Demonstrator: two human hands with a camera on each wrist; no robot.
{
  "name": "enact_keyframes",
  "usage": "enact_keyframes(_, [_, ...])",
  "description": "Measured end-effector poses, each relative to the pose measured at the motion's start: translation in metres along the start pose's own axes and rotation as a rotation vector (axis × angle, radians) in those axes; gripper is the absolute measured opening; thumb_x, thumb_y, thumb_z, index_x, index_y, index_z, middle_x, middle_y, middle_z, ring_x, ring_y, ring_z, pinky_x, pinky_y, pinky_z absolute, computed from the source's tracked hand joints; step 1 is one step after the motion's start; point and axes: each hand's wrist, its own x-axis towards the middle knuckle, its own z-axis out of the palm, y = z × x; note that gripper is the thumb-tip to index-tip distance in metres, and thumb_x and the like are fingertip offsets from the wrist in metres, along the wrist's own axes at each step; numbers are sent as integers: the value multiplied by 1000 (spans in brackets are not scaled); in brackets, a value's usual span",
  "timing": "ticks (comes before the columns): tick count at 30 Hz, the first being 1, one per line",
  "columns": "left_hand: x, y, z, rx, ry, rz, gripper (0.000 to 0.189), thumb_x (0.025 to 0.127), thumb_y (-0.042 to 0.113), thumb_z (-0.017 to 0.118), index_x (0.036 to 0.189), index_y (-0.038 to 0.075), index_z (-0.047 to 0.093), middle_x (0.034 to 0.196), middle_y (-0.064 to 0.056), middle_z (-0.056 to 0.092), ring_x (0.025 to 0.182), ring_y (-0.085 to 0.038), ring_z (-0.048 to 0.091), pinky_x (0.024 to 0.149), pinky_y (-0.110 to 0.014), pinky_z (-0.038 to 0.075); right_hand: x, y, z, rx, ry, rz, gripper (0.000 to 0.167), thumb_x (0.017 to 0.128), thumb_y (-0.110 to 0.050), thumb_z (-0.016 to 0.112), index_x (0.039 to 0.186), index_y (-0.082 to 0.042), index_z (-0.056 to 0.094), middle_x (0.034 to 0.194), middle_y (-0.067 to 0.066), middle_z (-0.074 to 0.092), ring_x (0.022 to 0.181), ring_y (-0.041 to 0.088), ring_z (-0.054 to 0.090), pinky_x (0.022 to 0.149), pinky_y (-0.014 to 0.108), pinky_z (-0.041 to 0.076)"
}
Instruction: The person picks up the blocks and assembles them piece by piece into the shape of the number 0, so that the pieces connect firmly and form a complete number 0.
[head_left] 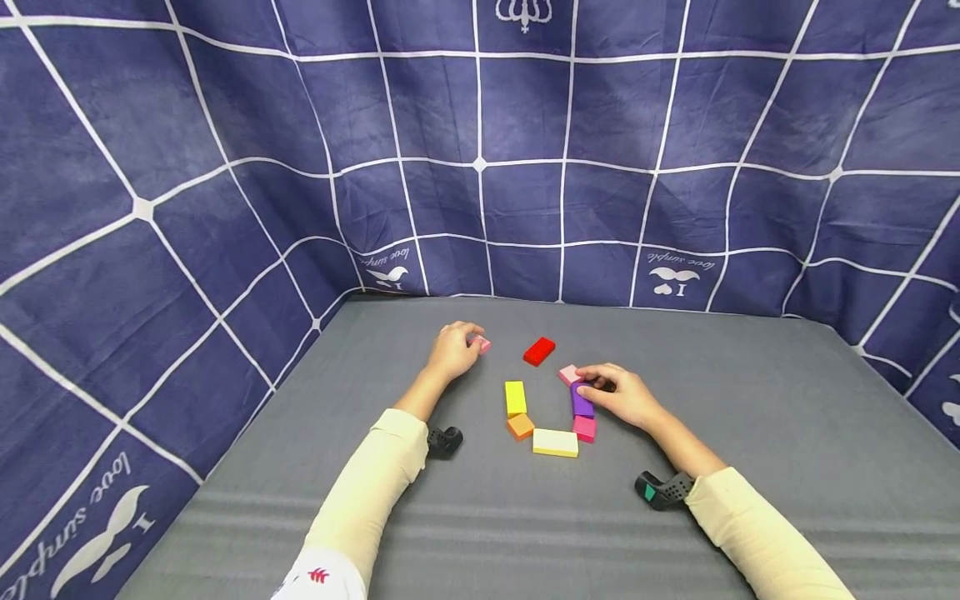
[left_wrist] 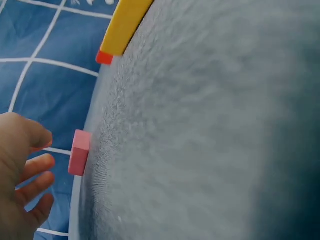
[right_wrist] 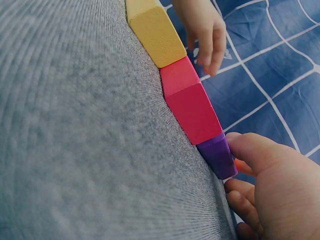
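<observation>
At the back left my left hand (head_left: 454, 350) reaches over a pink block (head_left: 482, 343). In the left wrist view its loosely bent fingers (left_wrist: 37, 185) are apart from that pink block (left_wrist: 79, 153). My right hand (head_left: 624, 395) is at the right side of a block arrangement, pinching the purple block (head_left: 582, 405) near its far end. Its thumb (right_wrist: 252, 149) lies against the purple block (right_wrist: 218, 156) in the right wrist view. A light pink block (head_left: 569, 375) sits at the purple block's far end, beside my index fingertip. A magenta block (head_left: 584, 430) abuts its near end.
A cream block (head_left: 555, 442), an orange block (head_left: 521, 427) and a yellow block (head_left: 515, 399) continue the arrangement in a U shape. Beyond them, a red block (head_left: 539, 351) lies slanted on the grey table (head_left: 525, 525). A blue gridded curtain (head_left: 525, 200) hangs behind the table.
</observation>
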Motion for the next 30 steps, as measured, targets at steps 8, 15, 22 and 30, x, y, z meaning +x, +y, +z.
enact_keyframes(8, [7,1,0,81,-87,-151,32,86,24,72,114,8,71,107,-9,71,103,-30,64,87,-43,49,0,0,2,1,-15,18,31,85,-17,75,114,-7,71,99,5,66,87,17,57,76,30,46])
enact_keyframes(15, [5,4,2,97,-73,-178,27,83,25,74,106,11,74,97,-6,72,92,-28,66,78,-42,50,0,1,0,1,-12,17,30,86,-17,74,114,-6,71,101,7,66,88,20,57,77,31,46])
enact_keyframes(22, [1,15,7,6,-98,-135,22,82,24,74,100,12,76,89,-1,72,83,-20,65,75,-34,49,1,1,0,-2,-16,42,32,85,-18,75,115,-8,71,102,5,65,89,17,56,77,31,46])
enact_keyframes(30, [-5,32,10,-66,-170,-104,24,81,24,75,102,13,76,91,-1,73,85,-17,65,74,-31,49,1,-1,0,-7,-9,41,31,85,-18,75,114,-8,71,100,6,66,88,18,56,75,32,45])
